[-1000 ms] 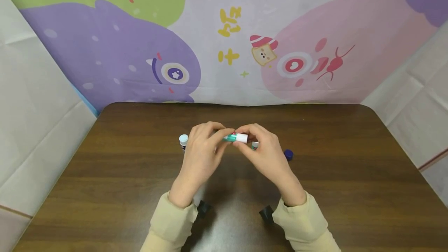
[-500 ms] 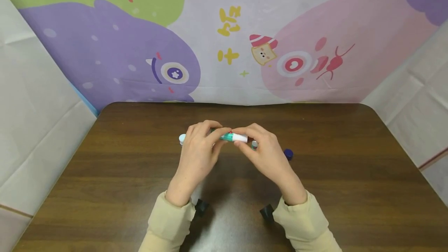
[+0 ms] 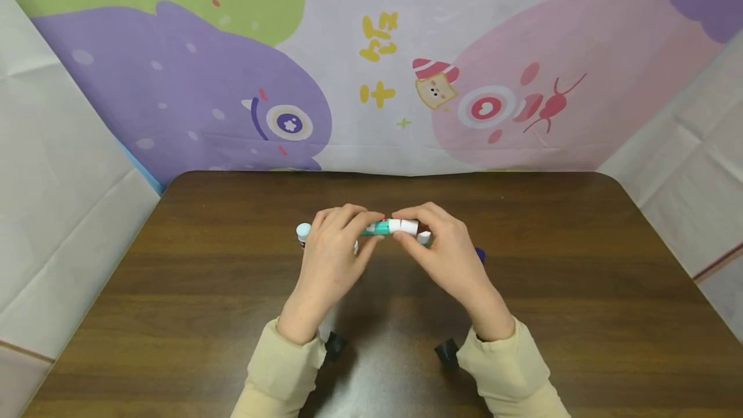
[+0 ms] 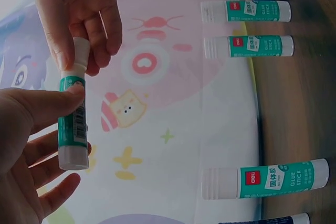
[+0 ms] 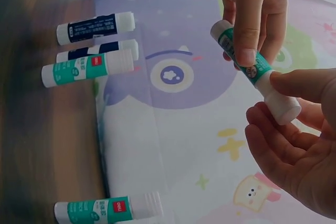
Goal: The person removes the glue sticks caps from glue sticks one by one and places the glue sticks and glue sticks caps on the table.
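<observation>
Both hands hold one glue stick (image 3: 378, 228), green-labelled with white ends, level above the table. My left hand (image 3: 335, 244) grips its green body between thumb and fingers. My right hand (image 3: 445, 250) pinches the white cap (image 5: 283, 108) at the other end. A white collar (image 5: 266, 83) shows between label and cap; whether the cap is loose I cannot tell. In the left wrist view, three other green glue sticks stand upright on the table, one of them nearest the camera (image 4: 283, 179). Dark-blue-labelled sticks (image 5: 89, 28) stand on the left side, in the right wrist view.
The brown wooden table (image 3: 203, 276) ends at a cartoon-printed cloth (image 3: 371, 140) behind it. A pale-topped stick (image 3: 304, 232) stands beyond my left hand, a dark blue object (image 3: 480, 255) beside my right. Black camera parts (image 3: 447, 353) sit at the wrists.
My right hand has shifted slightly to the right, and more of the glue stick's white end shows, with a line across it. The left hand keeps its grip on the body.
</observation>
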Demonstrator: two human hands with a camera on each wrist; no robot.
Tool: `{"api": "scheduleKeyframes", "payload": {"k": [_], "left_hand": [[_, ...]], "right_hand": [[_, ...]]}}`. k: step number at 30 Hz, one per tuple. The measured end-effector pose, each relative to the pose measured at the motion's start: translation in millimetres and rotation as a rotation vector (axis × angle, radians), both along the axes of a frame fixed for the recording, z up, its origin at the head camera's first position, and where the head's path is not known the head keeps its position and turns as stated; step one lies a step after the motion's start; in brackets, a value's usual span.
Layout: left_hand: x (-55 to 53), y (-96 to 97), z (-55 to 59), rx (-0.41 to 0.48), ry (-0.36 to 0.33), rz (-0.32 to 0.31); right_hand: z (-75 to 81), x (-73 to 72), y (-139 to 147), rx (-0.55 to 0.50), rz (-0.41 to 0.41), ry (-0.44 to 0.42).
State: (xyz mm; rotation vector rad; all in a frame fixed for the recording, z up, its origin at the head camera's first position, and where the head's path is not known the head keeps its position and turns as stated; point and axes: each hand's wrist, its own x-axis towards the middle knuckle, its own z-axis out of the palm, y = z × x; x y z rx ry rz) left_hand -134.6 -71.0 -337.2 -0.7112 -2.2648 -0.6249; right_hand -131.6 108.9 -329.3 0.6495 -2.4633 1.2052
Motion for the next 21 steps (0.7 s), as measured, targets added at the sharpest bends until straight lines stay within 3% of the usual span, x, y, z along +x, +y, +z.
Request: {"api": "scheduleKeyframes", "payload": {"k": [6, 15, 21], "left_hand": [[1.5, -0.4, -1.0, -0.014, 0.016, 0.033], [-1.3, -17.5, -8.7, 0.138, -0.051, 0.111], [-4.5, -37.8, -7.8, 0.279, -0.136, 0.154]], "right_hand": [[-0.6, -0.3, 2.0, -0.014, -0.025, 0.027], [0.3, -0.8, 12.2, -0.057, -0.092, -0.051], [-4.8, -4.8, 25.0, -0.011, -0.199, 0.076]]}}
